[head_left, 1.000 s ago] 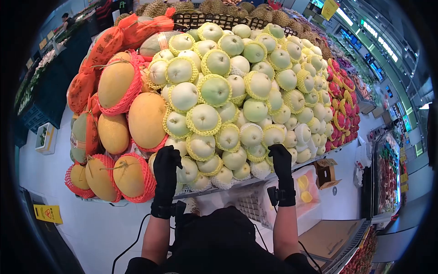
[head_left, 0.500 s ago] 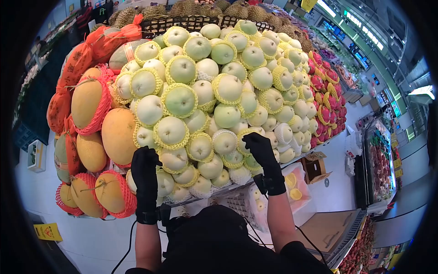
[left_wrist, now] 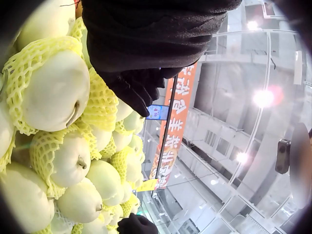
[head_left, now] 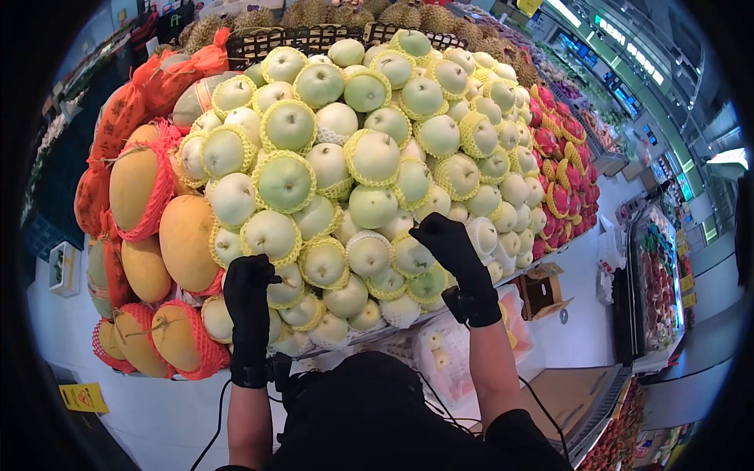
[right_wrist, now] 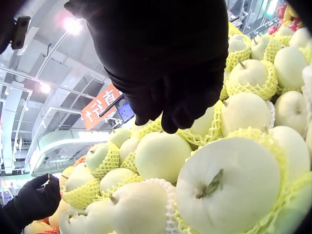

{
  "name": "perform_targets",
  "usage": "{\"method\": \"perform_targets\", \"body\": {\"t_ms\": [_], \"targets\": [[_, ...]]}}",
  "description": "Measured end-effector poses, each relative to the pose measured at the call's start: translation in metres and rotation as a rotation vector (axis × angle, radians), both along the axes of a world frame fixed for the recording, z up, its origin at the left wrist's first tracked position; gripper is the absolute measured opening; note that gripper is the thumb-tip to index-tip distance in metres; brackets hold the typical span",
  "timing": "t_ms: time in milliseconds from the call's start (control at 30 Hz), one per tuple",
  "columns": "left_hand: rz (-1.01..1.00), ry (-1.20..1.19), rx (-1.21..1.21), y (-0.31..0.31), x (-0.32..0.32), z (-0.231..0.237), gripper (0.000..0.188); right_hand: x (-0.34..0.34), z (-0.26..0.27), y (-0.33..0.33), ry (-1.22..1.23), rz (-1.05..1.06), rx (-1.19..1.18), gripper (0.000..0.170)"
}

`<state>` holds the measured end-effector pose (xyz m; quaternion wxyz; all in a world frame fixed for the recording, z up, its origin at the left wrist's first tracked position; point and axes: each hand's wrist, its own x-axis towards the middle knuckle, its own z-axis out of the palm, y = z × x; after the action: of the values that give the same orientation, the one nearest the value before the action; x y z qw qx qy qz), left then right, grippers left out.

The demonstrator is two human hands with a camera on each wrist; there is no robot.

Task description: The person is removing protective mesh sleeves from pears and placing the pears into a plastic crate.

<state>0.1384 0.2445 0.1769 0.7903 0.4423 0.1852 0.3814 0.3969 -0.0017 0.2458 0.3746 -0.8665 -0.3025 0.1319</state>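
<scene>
- The left hand (head_left: 247, 286), in a black glove, is left of centre in the lower half of the head view; its fingers are loosely curled, close together and clamped on nothing that shows.
- The right hand (head_left: 449, 247), also gloved in black, is right of centre, slightly higher in the frame; its fingers bend loosely toward the left of the frame, near one another, with nothing visible in their grasp.
- Pale green melons (head_left: 373, 155) are heaped across the middle of the head view, many wrapped in yellow foam nets (left_wrist: 100, 100). The hands are over the near edge of this heap; whether either touches the fruit cannot be told.
- Just above the left hand in the head view is a netted melon (head_left: 269, 232); just left of the right hand's wrist is a greener one (head_left: 426, 284).
- Yellow melons (head_left: 187, 243) fill the left of the heap, several in red nets (head_left: 206, 345), with orange bags (head_left: 118, 122) at upper left.
- Dragon fruit (head_left: 577, 188) lie at right; durians (head_left: 310, 14) line the top.
- An open cardboard box (head_left: 542, 292) sits at lower right, a yellow sign (head_left: 82, 398) at lower left.
- In the left wrist view, an orange banner (left_wrist: 170, 141) hangs near the centre.
</scene>
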Motion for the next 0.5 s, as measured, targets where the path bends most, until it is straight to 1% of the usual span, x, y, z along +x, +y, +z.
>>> {"method": "perform_targets", "body": {"t_ms": [67,100,200,233,267,333,367,467,500], "targets": [[0.015,0.030,0.134,-0.004,0.004,0.005,0.023,0.014,0.004,0.003,-0.075,0.026,-0.057,0.024],[0.011,0.004,0.105,-0.006,0.006,0.006,0.023,0.024,-0.001,0.004,-0.121,0.041,-0.026,0.022],[-0.003,-0.061,0.054,-0.010,0.011,0.011,0.024,0.044,0.006,0.009,-0.261,0.103,0.108,0.020],[-0.008,-0.076,0.059,-0.012,0.013,0.014,0.024,0.047,0.017,0.013,-0.236,0.101,0.136,0.017],[-0.014,-0.090,0.065,-0.014,0.014,0.015,0.025,0.057,0.019,0.014,-0.304,0.169,0.159,0.019],[-0.032,-0.075,0.087,-0.014,0.018,0.013,0.027,0.073,0.028,0.020,-0.383,0.219,0.191,0.025],[-0.045,-0.065,0.097,-0.015,0.020,0.012,0.028,0.084,0.032,0.024,-0.500,0.246,0.133,0.032],[0.022,0.036,0.048,-0.024,0.030,0.020,0.029,0.107,0.050,0.038,-0.677,0.281,0.121,0.042],[0.017,0.060,0.083,-0.026,0.033,0.022,0.029,0.118,0.056,0.044,-0.696,0.309,0.129,0.045]]}}
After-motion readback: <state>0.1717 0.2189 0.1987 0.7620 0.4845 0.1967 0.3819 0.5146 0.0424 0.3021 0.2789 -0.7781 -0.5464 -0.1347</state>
